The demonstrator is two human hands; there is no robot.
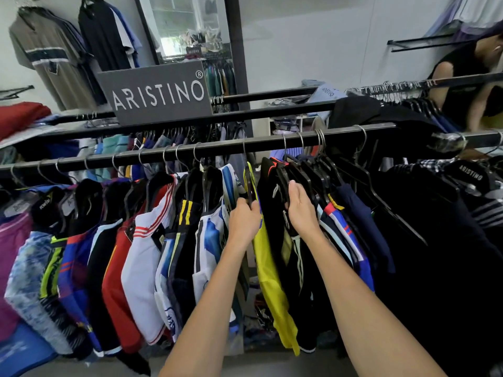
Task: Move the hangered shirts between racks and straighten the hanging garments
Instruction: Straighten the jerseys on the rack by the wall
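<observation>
Head view, both bare forearms reaching up from bottom centre to the front rail [190,152], a black bar running across mid-frame, slightly higher at right.

Left hand [243,221]: grip pinching the shoulder of a black hanger [249,186] carrying the yellow shirt [272,281], thumb and fingers curled round it. Hanger hook is on the rail, centre frame. Shirt hangs down to lower centre, tilted toward the right.

Right hand [300,208]: grip wrapped over the end of the next black hanger [283,180], fingers curled on top, which carries a black shirt [275,213] with pale stripes. Just right of the left hand, the two hands near each other but apart.

Left of the hands: packed row of sports shirts on the same rail, white/light-blue shirt [212,240] just beside the left hand, then white/red shirt [144,268], red, blue, patterned pale blue, purple at far left edge.

Right of the hands: bunched black hangers, navy and dark garments [435,254] filling the right side.

Behind: second rail [272,110] with a grey ARISTINO sign [158,96] upper centre-left; mirror [187,28] top centre; polo shirts [49,55] hung on the wall upper left; folded red cloth [19,117] at left edge. Another person [473,85] in a black top at upper right, bent toward the far rail.
</observation>
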